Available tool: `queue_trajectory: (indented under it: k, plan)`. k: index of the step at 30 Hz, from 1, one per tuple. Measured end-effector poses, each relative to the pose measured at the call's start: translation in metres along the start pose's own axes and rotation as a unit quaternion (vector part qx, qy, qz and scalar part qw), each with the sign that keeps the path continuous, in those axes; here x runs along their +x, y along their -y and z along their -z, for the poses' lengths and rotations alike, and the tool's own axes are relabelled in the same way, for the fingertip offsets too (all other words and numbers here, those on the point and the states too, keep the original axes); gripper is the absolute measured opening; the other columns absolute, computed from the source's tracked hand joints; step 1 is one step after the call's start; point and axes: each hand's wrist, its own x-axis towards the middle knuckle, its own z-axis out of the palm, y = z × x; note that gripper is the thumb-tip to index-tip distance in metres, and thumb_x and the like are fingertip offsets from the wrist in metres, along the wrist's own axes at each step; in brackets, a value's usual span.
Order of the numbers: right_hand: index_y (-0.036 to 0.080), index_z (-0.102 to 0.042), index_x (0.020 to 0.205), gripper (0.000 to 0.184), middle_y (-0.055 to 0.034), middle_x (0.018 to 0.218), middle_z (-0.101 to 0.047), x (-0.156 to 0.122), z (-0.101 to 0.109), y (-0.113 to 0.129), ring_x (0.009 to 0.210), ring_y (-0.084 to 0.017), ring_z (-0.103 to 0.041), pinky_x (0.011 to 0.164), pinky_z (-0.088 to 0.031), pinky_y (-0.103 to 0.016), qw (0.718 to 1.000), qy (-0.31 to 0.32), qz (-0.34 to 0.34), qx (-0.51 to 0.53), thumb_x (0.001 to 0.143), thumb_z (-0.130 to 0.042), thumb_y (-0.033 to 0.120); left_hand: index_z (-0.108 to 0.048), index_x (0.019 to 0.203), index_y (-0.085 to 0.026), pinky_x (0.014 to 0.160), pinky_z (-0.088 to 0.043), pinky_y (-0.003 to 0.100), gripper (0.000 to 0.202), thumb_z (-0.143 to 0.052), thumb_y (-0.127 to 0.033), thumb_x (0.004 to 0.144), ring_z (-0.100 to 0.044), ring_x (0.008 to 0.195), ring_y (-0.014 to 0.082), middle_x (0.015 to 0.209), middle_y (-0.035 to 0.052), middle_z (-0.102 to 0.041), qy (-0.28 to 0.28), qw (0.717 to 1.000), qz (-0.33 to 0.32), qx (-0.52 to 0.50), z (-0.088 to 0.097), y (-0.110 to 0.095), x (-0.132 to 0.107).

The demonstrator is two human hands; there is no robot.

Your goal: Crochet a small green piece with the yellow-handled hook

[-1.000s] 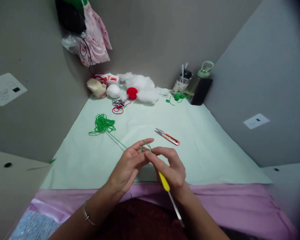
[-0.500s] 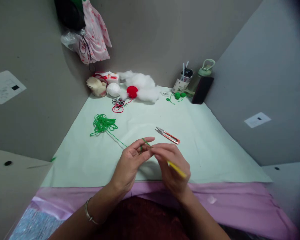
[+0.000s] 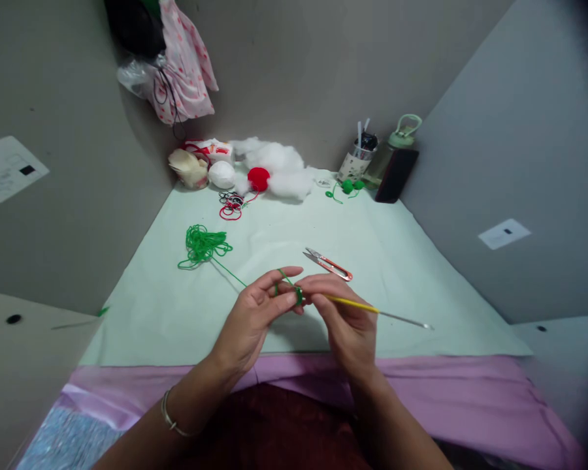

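Between thumb and fingers, my left hand (image 3: pixel 259 313) pinches a small piece of green crochet work (image 3: pixel 298 296). Green yarn loops over its raised index finger and runs back to a loose green yarn heap (image 3: pixel 204 245) on the cloth. My right hand (image 3: pixel 347 320) grips a crochet hook (image 3: pixel 353 302) with a yellow handle; its silver far end sticks out to the right. The hook's working tip is at the green piece, mostly hidden by my fingers. Just beyond my hands lie orange-handled thread snips (image 3: pixel 328 264).
Along the back stand a white yarn ball (image 3: pixel 222 175), a red yarn ball (image 3: pixel 259 179), white stuffing (image 3: pixel 279 166), a pen holder (image 3: pixel 355 163), a bottle (image 3: pixel 385 160) and a leaning black phone (image 3: pixel 396 176). Small green pieces (image 3: pixel 347 187) lie before the holder. Grey partitions enclose the table.
My right hand has turned, so the hook now points out to the right with its silver end showing. The green piece at my left fingertips has come into view.
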Motion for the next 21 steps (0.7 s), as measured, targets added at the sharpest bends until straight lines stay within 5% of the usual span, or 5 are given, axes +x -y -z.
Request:
queue_trajectory:
  k: [4,7,10,15,21]
  plan:
    - [0.024,-0.076,0.102,0.018,-0.0038,0.095,-0.075,0.000,0.004,-0.004,0.071,-0.014,-0.069,0.067,-0.059,-0.030,0.992,0.005,-0.065,0.112,0.104,-0.059,0.024,-0.081,0.114,-0.021,0.084,-0.056,0.028,0.032,-0.083,-0.022,0.082,-0.066,0.081,0.0135,0.087,0.0017,-0.066,0.018,0.999,0.027,-0.012,0.002,-0.004,-0.001]
    - [0.022,-0.073,0.102,0.021,-0.0049,0.097,-0.075,-0.002,0.007,-0.001,0.072,-0.014,-0.070,0.069,-0.061,-0.031,0.995,0.015,-0.049,0.085,0.106,-0.052,0.022,-0.082,0.114,-0.021,0.079,-0.058,0.027,0.031,-0.081,-0.023,0.083,-0.065,0.077,0.0121,0.084,-0.0001,-0.061,0.009,1.000,0.008,0.011,0.002,-0.005,-0.001]
    - [0.024,-0.071,0.110,0.024,-0.0056,0.100,-0.076,-0.005,0.007,0.001,0.082,-0.016,-0.072,0.076,-0.062,-0.031,0.994,0.043,0.062,-0.076,0.105,-0.050,0.013,-0.082,0.113,-0.021,0.078,-0.057,0.025,0.030,-0.082,-0.023,0.083,-0.065,0.075,0.0108,0.083,-0.0013,-0.060,-0.011,0.999,-0.014,0.029,0.000,-0.004,-0.001]
    - [0.025,-0.072,0.125,0.036,-0.0090,0.108,-0.076,-0.010,0.002,-0.007,0.096,-0.020,-0.073,0.079,-0.063,-0.032,0.908,0.049,0.274,-0.313,0.097,-0.061,0.006,-0.081,0.116,-0.021,0.076,-0.055,0.020,0.038,-0.087,-0.022,0.079,-0.062,0.074,0.0087,0.080,-0.0012,-0.064,-0.028,0.998,0.023,-0.047,-0.001,0.002,0.000]
    - [0.028,-0.077,0.110,0.028,-0.0032,0.093,-0.073,-0.007,0.002,-0.003,0.078,-0.016,-0.068,0.071,-0.060,-0.033,0.994,-0.033,0.068,-0.081,0.101,-0.057,0.011,-0.082,0.109,-0.018,0.079,-0.059,0.024,0.032,-0.087,-0.021,0.078,-0.064,0.072,0.0095,0.082,0.0006,-0.067,-0.017,0.992,0.074,-0.100,0.003,-0.001,0.002]
